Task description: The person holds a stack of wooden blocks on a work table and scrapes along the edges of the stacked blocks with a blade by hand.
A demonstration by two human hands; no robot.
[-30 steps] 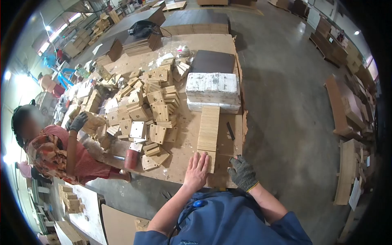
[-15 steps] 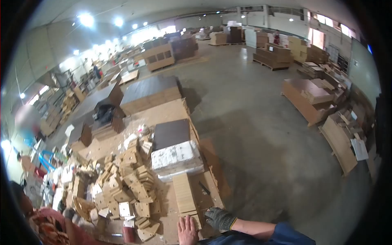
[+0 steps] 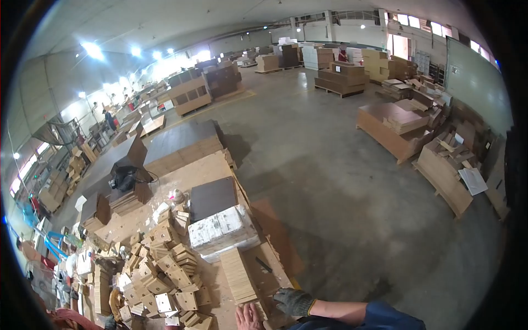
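A row of thin wooden pieces, packed face to face, runs along the table toward me. My bare left hand lies on the near end of that row, fingers stretched out. Beside it on the right is my right hand in a dark knitted glove, low over the table edge, its fingers loosely bent with nothing visible in them. A slim dark tool rests right of the row. Behind the row stands a white, stained block.
Loose wooden pieces with holes are heaped on the left. A dark panel lies behind the white block. Large board stacks stand farther back. Pallets of boards line the right. Another person's sleeve shows at lower left.
The view has turned right, so the table and stacks sit farther left in it. Both hands stay by the near end of the row; the co-worker at lower left shows less.
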